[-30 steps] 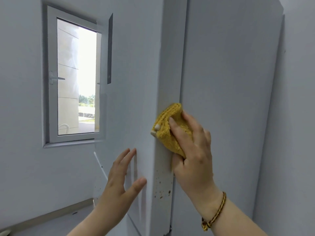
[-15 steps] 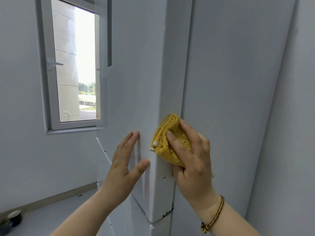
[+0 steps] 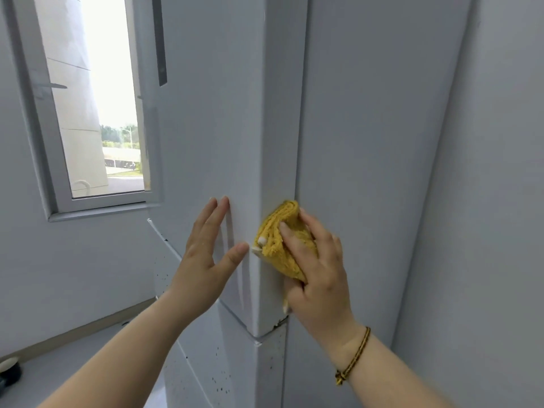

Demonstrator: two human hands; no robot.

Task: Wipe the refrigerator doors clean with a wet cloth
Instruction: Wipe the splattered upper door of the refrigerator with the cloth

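Note:
A tall white refrigerator (image 3: 206,128) fills the middle of the head view, seen from its front corner. My right hand (image 3: 319,272) presses a folded yellow cloth (image 3: 279,240) against the narrow side edge of the upper door (image 3: 278,142), fingers curled over the cloth. My left hand (image 3: 207,257) lies flat on the upper door's front face, fingers straight. The lower door (image 3: 206,372) below the seam carries several small dark specks.
A window (image 3: 88,107) is set in the wall at the left. A white wall (image 3: 485,201) stands close on the right of the refrigerator's side panel (image 3: 368,172). A small round object (image 3: 8,371) sits on the grey floor at the lower left.
My right hand has slid the cloth down the door's edge toward the seam between the doors. My left hand stays flat on the door front beside it.

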